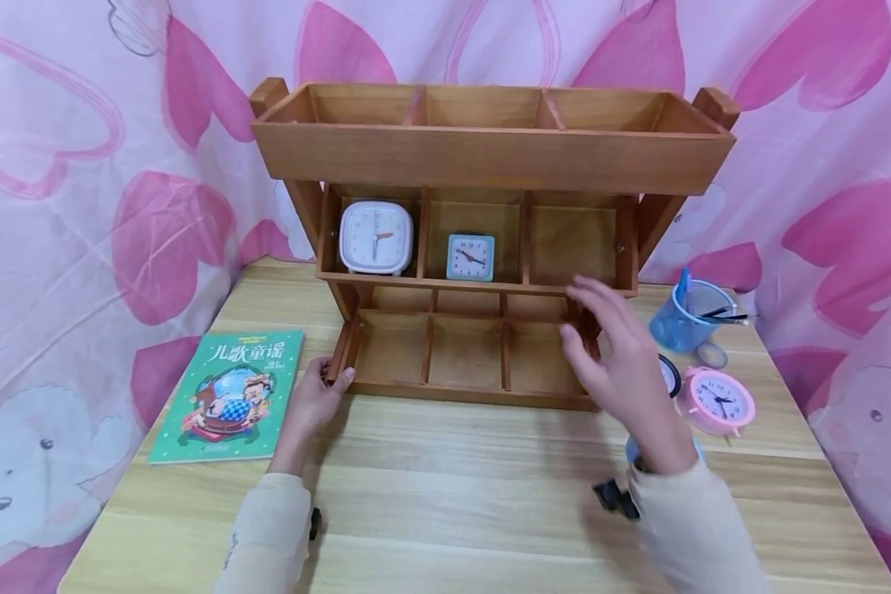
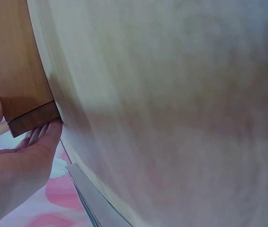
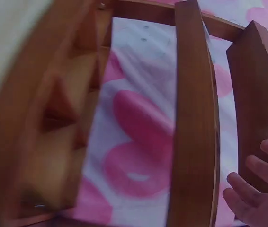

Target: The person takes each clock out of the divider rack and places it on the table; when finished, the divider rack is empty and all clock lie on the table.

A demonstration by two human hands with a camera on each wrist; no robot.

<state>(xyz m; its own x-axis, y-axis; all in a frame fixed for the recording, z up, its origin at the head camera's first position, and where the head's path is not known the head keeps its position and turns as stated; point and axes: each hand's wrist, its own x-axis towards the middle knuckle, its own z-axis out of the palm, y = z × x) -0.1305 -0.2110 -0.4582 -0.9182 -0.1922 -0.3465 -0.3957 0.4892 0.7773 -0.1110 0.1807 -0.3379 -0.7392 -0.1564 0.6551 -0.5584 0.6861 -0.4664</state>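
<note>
A wooden three-tier shelf [image 1: 490, 161] with divided compartments stands on the table. My left hand [image 1: 322, 394] holds the lower left front corner of its bottom tier, thumb on one side and fingers on the other; the left wrist view shows the hand [image 2: 25, 161] around that wooden end [image 2: 32, 118]. My right hand [image 1: 615, 371], fingers spread, is raised in front of the shelf's right side and holds nothing. In the middle tier, a white clock [image 1: 375, 238] sits in the left compartment and a small light-blue square clock [image 1: 470, 257] in the centre one.
A green book [image 1: 230, 396] lies left of the shelf. To the right stand a blue mesh pen cup [image 1: 689, 318] with pens and a pink alarm clock [image 1: 718, 402]. A black-rimmed round thing [image 1: 670, 376] and a blue thing [image 1: 631, 450] are partly hidden behind my right arm.
</note>
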